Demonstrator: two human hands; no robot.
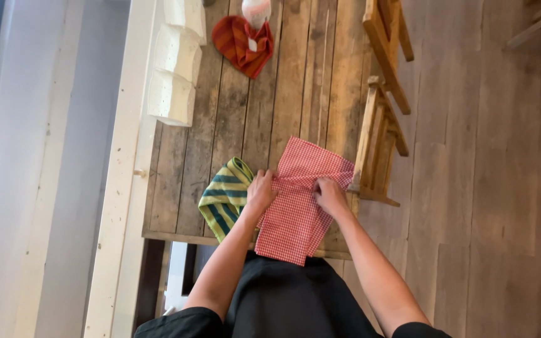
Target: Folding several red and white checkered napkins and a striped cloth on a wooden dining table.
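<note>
The red-and-white checked cloth (295, 200) is lying at the near edge of the wooden surface (320, 81), its lower end hanging over the rim at six o'clock; it looks partly folded, with creases gathering along its middle and the fold not yet flattened. The left hand (261, 191) is pressing its nine-o'clock edge, the right hand (331, 196) pinching the middle, fingers curled onto fabric. A green striped cloth (223, 197) is sitting at nine o'clock, a red striped one (240, 42) lying at twelve.

Both my arms are stretched out in front of me, bare to the elbows. My left hand (261, 191) and right hand (331, 196) sit close together, palms down, fingers curled.
</note>
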